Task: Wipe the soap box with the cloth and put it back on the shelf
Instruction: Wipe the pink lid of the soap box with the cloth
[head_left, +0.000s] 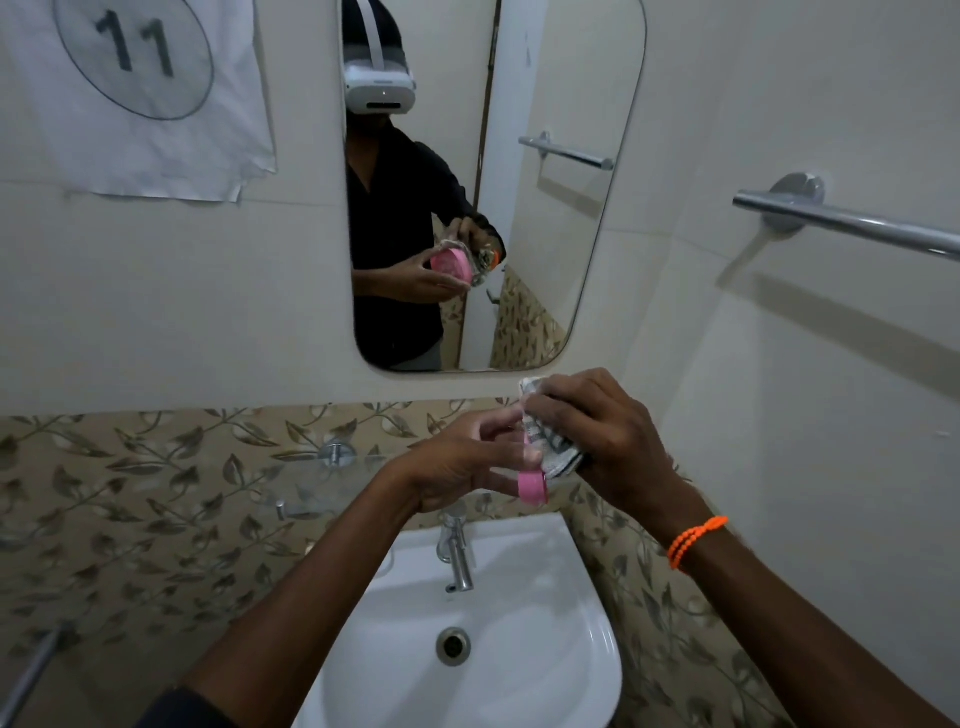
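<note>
— What do we see, starting from the left?

— A white paper sheet (150, 93) with a circled 11 hangs on the wall. Below it, against the leaf-patterned tile band, we make out a clear glass shelf (311, 493) on chrome brackets.

— And our hands?

— Our left hand (457, 467) curls its fingers round the round pink plastic soap box (532, 488), holding it up above the white ceramic basin (519, 623) and its chrome tap (457, 551). Just right of it, our right hand (597, 436) grips a bunched grey-and-white patterned cloth (553, 441) and presses it against the box; an orange beaded bracelet (693, 540) sits on that wrist.

— Anything further?

— The rounded wall mirror (571, 156) reflects the same grip, and a chrome towel bar (857, 221) is fixed to the right wall
</note>
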